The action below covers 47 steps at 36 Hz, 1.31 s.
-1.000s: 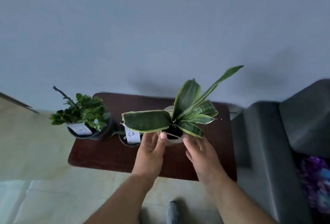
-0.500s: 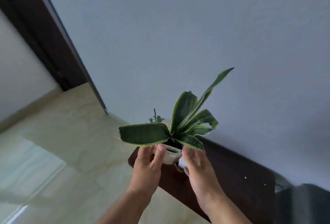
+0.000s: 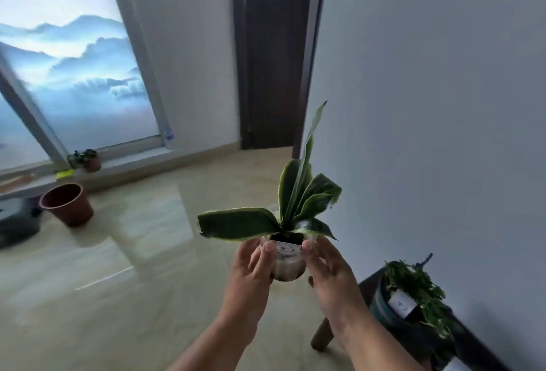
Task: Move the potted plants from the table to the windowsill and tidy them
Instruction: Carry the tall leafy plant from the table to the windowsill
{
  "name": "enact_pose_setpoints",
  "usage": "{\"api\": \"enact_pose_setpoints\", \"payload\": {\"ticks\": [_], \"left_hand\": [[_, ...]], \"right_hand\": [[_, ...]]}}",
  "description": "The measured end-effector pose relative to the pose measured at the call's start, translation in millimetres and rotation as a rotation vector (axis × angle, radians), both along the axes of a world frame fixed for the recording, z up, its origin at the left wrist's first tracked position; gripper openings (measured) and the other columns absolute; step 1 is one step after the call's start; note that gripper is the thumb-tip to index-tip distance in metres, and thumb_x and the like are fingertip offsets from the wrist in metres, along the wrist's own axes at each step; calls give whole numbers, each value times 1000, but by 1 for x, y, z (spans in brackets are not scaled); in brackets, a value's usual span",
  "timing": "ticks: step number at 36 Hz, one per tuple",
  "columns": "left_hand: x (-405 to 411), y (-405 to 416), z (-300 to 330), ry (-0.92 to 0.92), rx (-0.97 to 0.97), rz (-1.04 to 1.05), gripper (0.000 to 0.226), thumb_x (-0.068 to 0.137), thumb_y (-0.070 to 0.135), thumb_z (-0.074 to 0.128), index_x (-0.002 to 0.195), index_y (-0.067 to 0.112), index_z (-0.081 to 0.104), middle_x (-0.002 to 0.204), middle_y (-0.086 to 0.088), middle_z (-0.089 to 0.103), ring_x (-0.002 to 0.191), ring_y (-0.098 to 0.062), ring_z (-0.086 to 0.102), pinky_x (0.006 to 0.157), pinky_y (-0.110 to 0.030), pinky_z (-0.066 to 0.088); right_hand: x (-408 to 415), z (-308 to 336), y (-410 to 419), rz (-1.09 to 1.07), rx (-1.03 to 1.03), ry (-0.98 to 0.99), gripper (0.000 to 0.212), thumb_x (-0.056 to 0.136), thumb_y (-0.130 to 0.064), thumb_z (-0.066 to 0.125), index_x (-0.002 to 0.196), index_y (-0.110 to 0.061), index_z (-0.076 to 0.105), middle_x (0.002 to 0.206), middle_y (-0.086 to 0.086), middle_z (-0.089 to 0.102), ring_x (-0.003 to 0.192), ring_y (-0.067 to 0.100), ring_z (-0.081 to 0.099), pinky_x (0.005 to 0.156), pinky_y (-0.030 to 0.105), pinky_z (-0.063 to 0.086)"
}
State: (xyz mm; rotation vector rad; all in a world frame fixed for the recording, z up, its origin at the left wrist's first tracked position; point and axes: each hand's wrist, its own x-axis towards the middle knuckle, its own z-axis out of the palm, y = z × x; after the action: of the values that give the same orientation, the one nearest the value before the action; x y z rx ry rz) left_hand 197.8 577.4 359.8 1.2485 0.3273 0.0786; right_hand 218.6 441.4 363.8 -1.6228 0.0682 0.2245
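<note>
I hold a snake plant in a small pale pot (image 3: 288,264) in the air over the floor, my left hand (image 3: 251,276) and my right hand (image 3: 331,276) gripping its two sides. Its broad green leaves with yellow edges spread above my fingers. At the lower right, a leafy plant in a dark pot (image 3: 413,299) with a white label stands on the dark wooden table (image 3: 366,285). Far off at the left, the low windowsill (image 3: 141,158) carries a small potted plant (image 3: 88,159).
An empty brown plastic pot (image 3: 68,203) stands on the glossy tiled floor (image 3: 133,252) below the sill, beside a dark object at the left edge. A dark door (image 3: 271,51) is in the far corner. A grey wall runs along the right.
The snake plant has been lifted off the table and carried leftward in both hands. My view has swung from the table and sofa toward the window and door.
</note>
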Motion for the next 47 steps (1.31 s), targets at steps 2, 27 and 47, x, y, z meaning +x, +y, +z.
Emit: {"api": "enact_pose_setpoints", "payload": {"ticks": [2,27,47], "left_hand": [[1,36,2,-11,-12,47,15,101,18,51,114,16,58,88,18,77,83,1,73,69,-19,60],[116,346,-25,30,29,495,30,97,27,57,121,11,56,95,12,78,87,-5,75,67,-20,59],[307,565,-35,84,-1,598,30,98,29,56,124,14,58,93,18,77,85,4,73,86,-35,52]], "right_hand": [[7,0,39,34,8,2,36,84,-67,58,110,-44,68,109,-24,73,107,-2,66,93,29,51],[177,-26,375,407,65,86,76,74,-61,66,142,-31,51,132,-8,59,111,4,59,111,43,45],[389,-32,603,605,72,150,39,85,-50,68,118,-32,64,112,-24,68,91,-14,67,81,17,47]]}}
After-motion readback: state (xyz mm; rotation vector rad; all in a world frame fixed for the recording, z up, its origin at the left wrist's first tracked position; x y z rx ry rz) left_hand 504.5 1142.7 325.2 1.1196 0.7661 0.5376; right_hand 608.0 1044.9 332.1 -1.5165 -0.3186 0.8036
